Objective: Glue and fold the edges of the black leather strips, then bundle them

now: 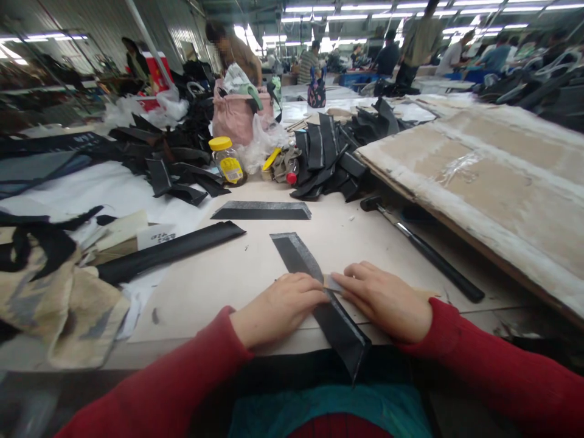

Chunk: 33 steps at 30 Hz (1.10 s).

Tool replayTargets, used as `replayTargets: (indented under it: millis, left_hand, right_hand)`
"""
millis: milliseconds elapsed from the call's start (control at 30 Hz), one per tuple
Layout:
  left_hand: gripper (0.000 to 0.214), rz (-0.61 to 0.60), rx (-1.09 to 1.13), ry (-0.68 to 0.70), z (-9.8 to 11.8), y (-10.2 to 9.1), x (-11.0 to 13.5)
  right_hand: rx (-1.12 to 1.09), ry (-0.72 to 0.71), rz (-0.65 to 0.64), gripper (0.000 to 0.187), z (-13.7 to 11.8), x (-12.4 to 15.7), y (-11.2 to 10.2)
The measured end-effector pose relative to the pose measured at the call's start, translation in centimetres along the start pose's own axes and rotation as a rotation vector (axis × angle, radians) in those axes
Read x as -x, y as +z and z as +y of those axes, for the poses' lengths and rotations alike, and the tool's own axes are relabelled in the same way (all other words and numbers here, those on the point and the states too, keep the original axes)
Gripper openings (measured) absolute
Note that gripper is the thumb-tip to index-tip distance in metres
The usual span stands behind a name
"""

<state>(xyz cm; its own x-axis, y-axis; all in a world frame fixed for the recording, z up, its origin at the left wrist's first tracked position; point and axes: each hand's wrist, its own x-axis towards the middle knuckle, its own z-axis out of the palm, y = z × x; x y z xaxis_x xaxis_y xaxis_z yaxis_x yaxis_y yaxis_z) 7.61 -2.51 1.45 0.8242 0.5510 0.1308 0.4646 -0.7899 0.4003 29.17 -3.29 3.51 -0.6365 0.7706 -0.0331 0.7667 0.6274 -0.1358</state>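
Note:
A long black strip (341, 331) with a grey, glue-like band along its edge lies slantwise before me, its near end sticking out past the table edge. My left hand (285, 304) presses its closed fingers onto the middle of this strip and holds it. Close by on the right, my right hand (385, 299) pinches a small flat pale scraper-like piece (334, 283) against the strip's edge. The fingers partly hide that piece. Beyond lies a second black strip (262, 213) with a grey band, and a folded black piece (171, 250) rests to the left.
A hammer (420, 246) lies at the right, beside a raised board (493, 164). Heaps of black strips (326, 152) stand at the back, near a yellow-lidded jar (228, 163) and a pink bag (233, 115). Stained cloth (77, 310) is at left. People work farther off.

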Motion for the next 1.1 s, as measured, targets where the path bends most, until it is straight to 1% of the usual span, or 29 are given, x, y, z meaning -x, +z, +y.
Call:
replayTargets:
  millis: [100,200,300,567,700,833,967,1100]
  left_hand:
    - [0.025,0.027,0.002,0.011,-1.3,-0.2,-0.1]
    - [0.02,0.03,-0.101,0.017,-2.5,-0.6,-0.4]
    - [0.021,0.029,-0.157,0.027,-3.1,-0.7,-0.5]
    - [0.02,0.029,-0.146,0.046,-3.5,-0.6,-0.4]
    - [0.018,0.026,-0.142,0.039,-3.5,-0.6,-0.5]
    - [0.019,0.034,-0.132,0.033,-3.5,-0.7,-0.5]
    - [0.021,0.036,-0.122,0.031,-3.5,-0.6,-0.6]
    - [0.021,0.035,-0.12,0.004,-3.0,-0.6,-0.4]
  right_hand:
    - [-0.002,-0.007,-0.02,0.028,0.0,0.0,-0.1]
    - [-0.004,-0.006,-0.026,0.029,0.2,-0.1,-0.2]
    - [-0.011,-0.021,-0.015,0.028,0.3,-0.1,-0.1]
    - [0.036,-0.027,0.038,0.025,0.4,-1.3,0.1]
    - [0.059,-0.017,0.027,0.024,0.4,-2.4,0.0]
    - [0.078,-0.001,0.005,0.022,0.6,-3.8,-0.1]
    - [0.094,0.0,0.009,0.021,0.9,-5.2,0.0]
    - [0.092,-0.001,0.02,0.024,0.8,-5.6,0.0]
